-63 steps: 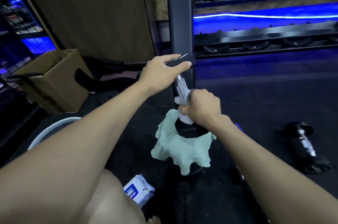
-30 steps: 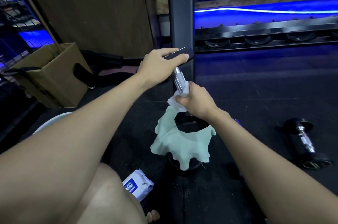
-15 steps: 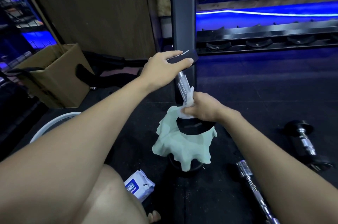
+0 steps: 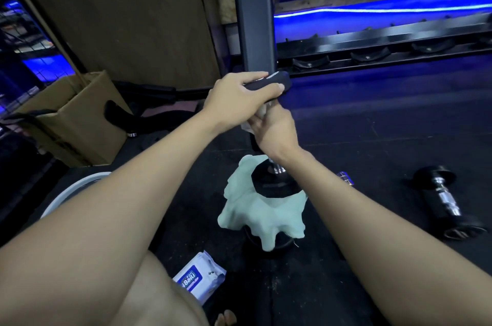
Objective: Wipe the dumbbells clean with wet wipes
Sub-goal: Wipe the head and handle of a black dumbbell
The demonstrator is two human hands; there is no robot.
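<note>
A black dumbbell [image 4: 274, 184] stands upright on end on the floor mat, its lower head resting on a pale green cloth [image 4: 262, 216]. My left hand [image 4: 239, 97] grips its top head and steadies it. My right hand [image 4: 275, 129] is wrapped around the chrome handle just under the top head, with a white wet wipe [image 4: 247, 127] pressed against the handle. Most of the handle is hidden by my right hand. A pack of wet wipes [image 4: 199, 280] lies on the mat near my knee.
A second black dumbbell [image 4: 444, 203] lies on its side at the right. A chrome bar end [image 4: 344, 177] shows behind my right forearm. A cardboard box [image 4: 72, 117] stands at the left, a white basin rim [image 4: 72, 192] below it. A dark rack post [image 4: 254, 11] rises behind.
My right hand has slid with the wipe up the handle from near the lower head to just under the top head. My left hand stays on the top head.
</note>
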